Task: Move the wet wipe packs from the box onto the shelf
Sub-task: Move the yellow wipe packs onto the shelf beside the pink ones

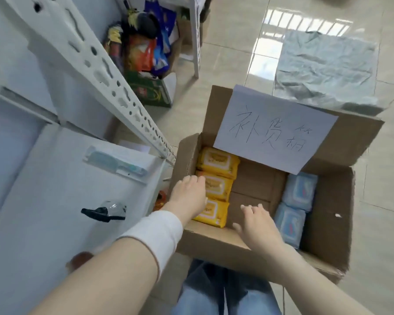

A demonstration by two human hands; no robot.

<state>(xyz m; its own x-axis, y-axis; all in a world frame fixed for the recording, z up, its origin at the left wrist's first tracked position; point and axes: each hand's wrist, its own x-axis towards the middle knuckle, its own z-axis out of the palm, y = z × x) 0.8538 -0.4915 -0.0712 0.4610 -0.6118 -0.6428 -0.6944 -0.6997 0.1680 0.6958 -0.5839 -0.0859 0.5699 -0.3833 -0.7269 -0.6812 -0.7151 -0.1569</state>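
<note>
Cardboard box (214,244), floor-standing, flaps open: three yellow wipe packs (216,187) under left hand (188,196), fingers spread, grasping nothing yet; right hand (256,223) open, empty; blue packs (296,201) beyond its fingertips; shelf (55,178) alongside, likely for short transfers

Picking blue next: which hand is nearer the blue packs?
Right. The right hand hovers mid-box, just left of the blue packs; the left hand rests on the yellow packs at the far side.

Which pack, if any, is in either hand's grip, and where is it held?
None clearly: the left hand rests on the yellow packs, its grip hidden; the right hand hovers open.
</note>
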